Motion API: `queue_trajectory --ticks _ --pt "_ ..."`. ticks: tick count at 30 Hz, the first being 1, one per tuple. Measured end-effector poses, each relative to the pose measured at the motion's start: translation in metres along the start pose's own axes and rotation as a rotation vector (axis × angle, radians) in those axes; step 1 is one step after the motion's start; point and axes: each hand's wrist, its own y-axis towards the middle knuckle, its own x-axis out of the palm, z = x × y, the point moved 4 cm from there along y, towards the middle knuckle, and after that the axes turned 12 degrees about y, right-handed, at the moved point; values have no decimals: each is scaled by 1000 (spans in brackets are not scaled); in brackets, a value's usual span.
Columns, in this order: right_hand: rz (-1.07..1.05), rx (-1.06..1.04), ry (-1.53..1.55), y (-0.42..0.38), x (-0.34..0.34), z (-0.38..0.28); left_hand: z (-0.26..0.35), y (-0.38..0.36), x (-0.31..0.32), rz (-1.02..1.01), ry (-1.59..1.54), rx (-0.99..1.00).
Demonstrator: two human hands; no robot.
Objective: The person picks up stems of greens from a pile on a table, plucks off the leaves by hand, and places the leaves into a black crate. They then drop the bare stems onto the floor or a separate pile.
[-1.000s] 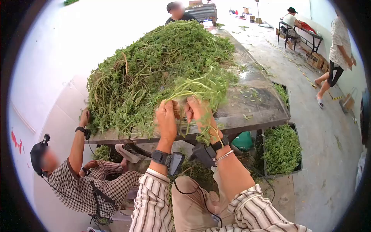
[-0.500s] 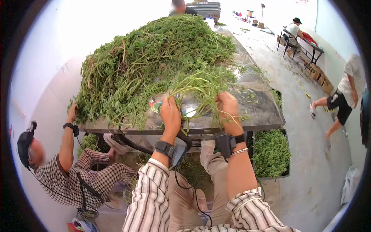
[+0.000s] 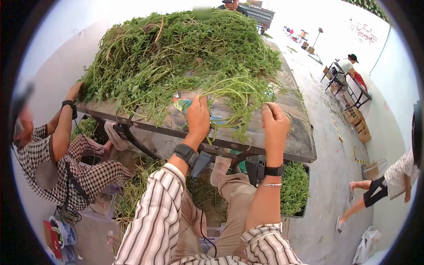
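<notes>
Left hand [image 3: 198, 118]: my grip's clamped on green stems [image 3: 230, 90]
Right hand [image 3: 276, 126]: my grip's together, beside them
Bench [image 3: 289, 134]: leafy heap [image 3: 176, 59]

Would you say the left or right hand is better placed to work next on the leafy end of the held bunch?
The right hand, I think: it is raised beside the leafy end of the green bunch, while the left hand grips its opposite end.

Greens heap [image 3: 176, 57] blocks reach across table [image 3: 298, 143]; room over its right edge; crate [image 3: 295, 190] below.
</notes>
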Motion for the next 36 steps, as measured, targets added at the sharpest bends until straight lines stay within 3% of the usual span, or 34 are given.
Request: queue_trajectory --ticks 1,8,11,14,16,19,23,25,29,32,34,36 --pt "-45 -57 -127 0 3 -2 3 0 -2 -26 -8 -15" --pt "-409 -70 -242 -10 9 -7 9 -3 -5 6 47 -28" --pt "-508 24 -332 -12 14 4 3 -3 -1 -27 6 -60" --pt "-431 49 -106 -10 14 18 11 -7 -5 10 47 -16" --pt "-346 183 252 -11 15 22 13 -8 -6 3 40 -18" --pt "-281 284 218 -11 9 20 10 -8 -4 5 19 -3" --pt "-162 221 88 -10 8 20 6 -8 -1 16 35 34" --pt "-134 -173 -217 -8 7 16 5 -8 -1 4 38 18" --pt "5 -229 -282 -5 -3 19 8 -9 0 -17 75 29" --pt "78 -128 -205 -1 -7 20 10 -9 2 -22 203 87" --pt "211 288 626 -4 -4 30 12 -11 3 -50 222 97" --pt "250 335 798 -4 -3 34 14 -13 3 -76 240 103"
